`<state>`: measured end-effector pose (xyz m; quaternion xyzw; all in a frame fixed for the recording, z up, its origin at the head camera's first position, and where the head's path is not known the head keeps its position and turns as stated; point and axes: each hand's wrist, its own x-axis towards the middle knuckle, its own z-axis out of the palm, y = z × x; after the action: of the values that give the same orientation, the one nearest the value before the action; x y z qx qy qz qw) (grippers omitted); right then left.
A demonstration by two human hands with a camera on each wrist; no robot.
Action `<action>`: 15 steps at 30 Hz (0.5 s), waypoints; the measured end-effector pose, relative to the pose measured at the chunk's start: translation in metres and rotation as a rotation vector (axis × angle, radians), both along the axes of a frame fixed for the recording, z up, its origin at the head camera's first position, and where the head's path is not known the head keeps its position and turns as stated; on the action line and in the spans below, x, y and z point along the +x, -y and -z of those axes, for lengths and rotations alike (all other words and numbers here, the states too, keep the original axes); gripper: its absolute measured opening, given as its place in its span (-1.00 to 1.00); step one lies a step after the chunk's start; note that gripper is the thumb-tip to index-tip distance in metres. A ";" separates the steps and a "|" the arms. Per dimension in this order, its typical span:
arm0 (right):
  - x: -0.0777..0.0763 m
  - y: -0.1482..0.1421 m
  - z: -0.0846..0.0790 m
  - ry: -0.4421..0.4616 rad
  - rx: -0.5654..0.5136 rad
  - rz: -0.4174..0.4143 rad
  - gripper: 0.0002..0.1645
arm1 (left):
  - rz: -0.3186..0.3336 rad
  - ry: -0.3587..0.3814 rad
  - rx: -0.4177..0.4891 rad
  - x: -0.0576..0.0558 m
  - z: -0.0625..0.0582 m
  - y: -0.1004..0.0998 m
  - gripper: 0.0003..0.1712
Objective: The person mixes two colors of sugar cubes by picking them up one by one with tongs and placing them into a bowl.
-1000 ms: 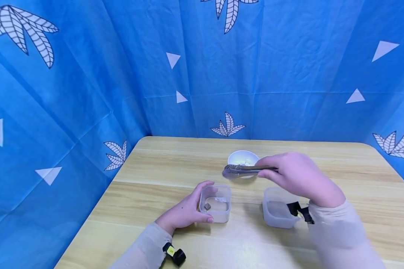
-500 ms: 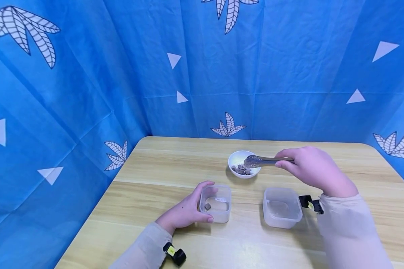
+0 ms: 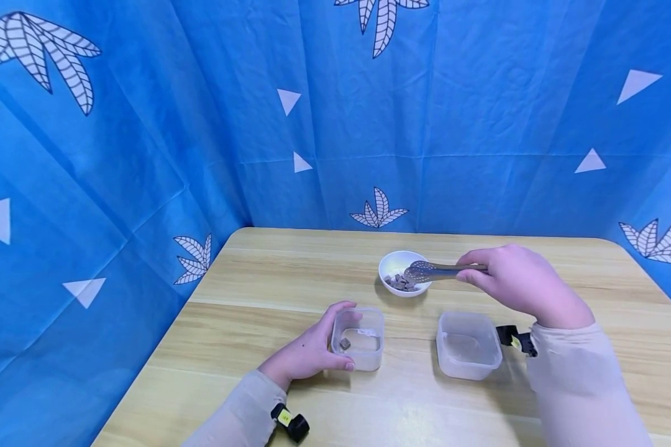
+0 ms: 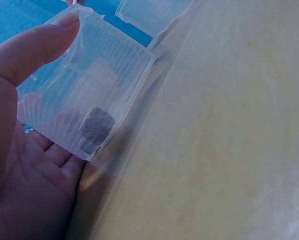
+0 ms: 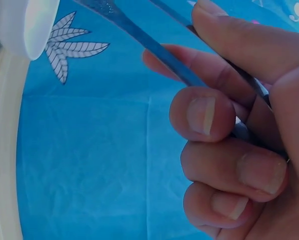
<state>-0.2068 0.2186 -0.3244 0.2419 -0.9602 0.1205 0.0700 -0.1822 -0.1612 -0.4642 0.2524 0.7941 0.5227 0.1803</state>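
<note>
My left hand (image 3: 312, 349) grips a clear plastic container (image 3: 372, 360) by its left side, thumb at the front and fingers behind. One small grey-brown cube (image 4: 97, 125) lies inside that container, at its left in the head view. My right hand (image 3: 514, 279) holds metal tongs (image 3: 444, 271), fingers curled round the handles. The perforated tips of the tongs are over the right part of a white bowl (image 3: 388, 262). Several grey-brown chunks (image 3: 398, 283) lie in the bowl; whether the tips touch any cannot be told.
A second clear container (image 3: 465, 366) stands on the wooden table (image 3: 246, 335), below my right forearm's left side. Blue patterned cloth (image 3: 369, 112) hangs behind and to the left of the table. A small black camera (image 3: 291, 423) is strapped at my left wrist.
The right hand has moved right and slightly back with the tongs, from in front of the bowl to over it, uncovering the chunks. My left hand and its container have stayed put.
</note>
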 end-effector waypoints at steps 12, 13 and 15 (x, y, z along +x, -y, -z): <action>0.013 0.019 -0.007 -0.016 -0.035 -0.136 -0.74 | 0.005 -0.011 0.006 0.000 0.001 0.000 0.19; 0.014 0.021 -0.007 -0.013 -0.039 -0.150 -0.74 | 0.004 -0.013 0.005 0.000 0.001 0.000 0.19; 0.016 0.027 -0.006 -0.009 -0.045 -0.189 -0.72 | 0.006 -0.016 0.005 0.000 0.002 0.000 0.20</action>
<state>-0.1909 0.1912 -0.3186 0.3302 -0.9299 0.1470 0.0679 -0.1823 -0.1612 -0.4657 0.2592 0.7934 0.5223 0.1747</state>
